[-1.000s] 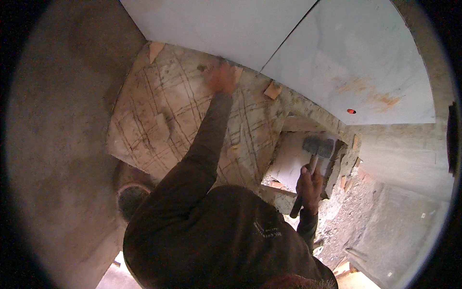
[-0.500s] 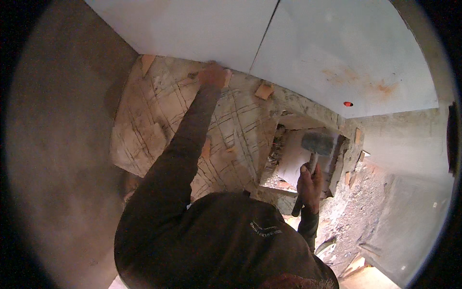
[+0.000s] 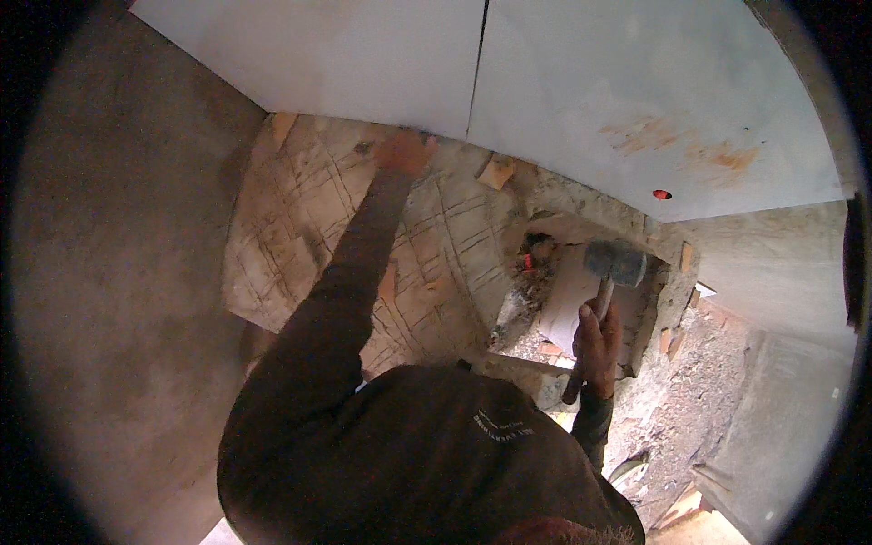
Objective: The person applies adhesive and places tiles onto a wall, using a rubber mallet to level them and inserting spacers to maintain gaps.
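Note:
My right hand [image 3: 597,350] is wrapped round the handle of a mallet [image 3: 616,262], whose thick dark grey head points up and away from me. The mallet is held over a rectangular opening in a rough ledge [image 3: 454,213] scored with crossing lines. My left arm stretches far across this ledge. At its far edge, my left hand [image 3: 402,153] is close against the bottom of a large pale panel [image 3: 381,64]; its fingers are blurred, and whether they hold anything is unclear. A small tan chip [image 3: 496,171] sits at the panel's foot, right of that hand.
A dark seam parts the pale panel from a second panel [image 3: 654,91], which has brownish smears and a red-lined round hole. A plain brown wall [image 3: 136,227] borders the left. Rubble [image 3: 690,391] covers the lower ground at right. Another tan chip [image 3: 283,127] stands in the far left corner.
My right hand and the mallet have shifted slightly right in the picture. The left hand stays near the panel's foot; a pale piece seen beside it before no longer shows clearly.

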`<action>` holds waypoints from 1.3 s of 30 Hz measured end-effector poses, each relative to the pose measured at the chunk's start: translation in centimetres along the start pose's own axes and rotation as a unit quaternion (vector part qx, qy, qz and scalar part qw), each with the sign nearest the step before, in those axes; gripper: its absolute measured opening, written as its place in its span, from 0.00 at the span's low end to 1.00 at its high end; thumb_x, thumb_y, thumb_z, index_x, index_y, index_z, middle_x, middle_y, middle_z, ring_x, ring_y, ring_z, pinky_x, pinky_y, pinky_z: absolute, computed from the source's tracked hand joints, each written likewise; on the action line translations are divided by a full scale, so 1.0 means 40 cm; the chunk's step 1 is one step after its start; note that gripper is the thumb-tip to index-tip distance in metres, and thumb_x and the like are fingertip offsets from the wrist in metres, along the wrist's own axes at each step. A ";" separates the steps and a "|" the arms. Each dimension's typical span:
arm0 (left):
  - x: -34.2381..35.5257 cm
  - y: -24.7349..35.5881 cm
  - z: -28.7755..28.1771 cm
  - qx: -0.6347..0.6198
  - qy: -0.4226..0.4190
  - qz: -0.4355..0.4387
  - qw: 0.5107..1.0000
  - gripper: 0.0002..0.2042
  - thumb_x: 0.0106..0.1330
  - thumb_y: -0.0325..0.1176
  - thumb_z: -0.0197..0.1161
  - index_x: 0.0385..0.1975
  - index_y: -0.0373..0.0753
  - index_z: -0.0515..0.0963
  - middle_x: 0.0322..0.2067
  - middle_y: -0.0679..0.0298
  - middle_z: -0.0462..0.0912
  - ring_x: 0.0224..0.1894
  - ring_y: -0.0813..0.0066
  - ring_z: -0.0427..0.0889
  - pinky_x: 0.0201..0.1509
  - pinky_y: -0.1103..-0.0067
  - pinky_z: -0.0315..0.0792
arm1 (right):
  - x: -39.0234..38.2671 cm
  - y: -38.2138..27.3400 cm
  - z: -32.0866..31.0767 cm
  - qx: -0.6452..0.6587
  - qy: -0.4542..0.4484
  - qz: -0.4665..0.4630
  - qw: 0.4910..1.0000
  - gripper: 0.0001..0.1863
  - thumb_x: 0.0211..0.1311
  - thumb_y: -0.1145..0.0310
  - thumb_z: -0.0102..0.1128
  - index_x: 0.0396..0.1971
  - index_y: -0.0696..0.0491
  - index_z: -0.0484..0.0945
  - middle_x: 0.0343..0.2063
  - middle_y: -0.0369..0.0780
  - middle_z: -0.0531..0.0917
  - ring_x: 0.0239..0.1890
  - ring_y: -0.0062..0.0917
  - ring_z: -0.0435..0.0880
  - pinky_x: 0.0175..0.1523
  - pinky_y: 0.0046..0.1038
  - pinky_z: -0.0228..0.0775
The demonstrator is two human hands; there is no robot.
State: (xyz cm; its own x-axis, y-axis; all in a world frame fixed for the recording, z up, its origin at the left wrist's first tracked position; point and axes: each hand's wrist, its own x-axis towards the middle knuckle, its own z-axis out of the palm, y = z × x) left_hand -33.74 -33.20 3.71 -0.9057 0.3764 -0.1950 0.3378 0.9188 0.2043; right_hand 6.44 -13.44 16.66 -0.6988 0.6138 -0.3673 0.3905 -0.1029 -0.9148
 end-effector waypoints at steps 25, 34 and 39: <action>-0.007 -0.031 -0.914 -0.098 0.617 0.285 0.727 0.23 0.56 0.51 0.72 0.45 0.43 0.82 0.47 0.60 0.79 0.55 0.58 0.75 0.63 0.64 0.65 | -0.017 -1.100 0.197 -0.657 0.098 -0.416 0.621 0.21 0.72 0.56 0.56 0.48 0.61 0.75 0.39 0.45 0.81 0.43 0.30 0.79 0.50 0.30 0.71; 0.013 -0.035 -0.907 -0.110 0.621 0.278 0.725 0.24 0.55 0.54 0.72 0.44 0.42 0.82 0.47 0.60 0.79 0.55 0.58 0.74 0.63 0.64 0.64 | -0.025 -1.118 0.293 -0.552 0.188 -0.574 0.574 0.29 0.75 0.53 0.50 0.62 0.62 0.68 0.46 0.51 0.83 0.46 0.37 0.85 0.52 0.35 0.76; -0.003 -0.020 -0.913 -0.160 0.607 0.249 0.738 0.27 0.54 0.57 0.72 0.45 0.41 0.81 0.47 0.59 0.77 0.58 0.55 0.71 0.64 0.62 0.63 | -0.028 -1.314 0.188 -0.616 0.150 -0.404 0.659 0.27 0.74 0.50 0.52 0.60 0.57 0.72 0.39 0.45 0.84 0.39 0.26 0.84 0.41 0.32 0.77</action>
State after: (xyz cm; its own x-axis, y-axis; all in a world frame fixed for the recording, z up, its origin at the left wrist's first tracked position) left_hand -43.23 -38.32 38.59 -0.3180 0.0950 0.9433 0.8042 0.5540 0.2153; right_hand -17.81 -14.59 63.89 -0.8995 0.2242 0.3749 0.2823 0.9533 0.1072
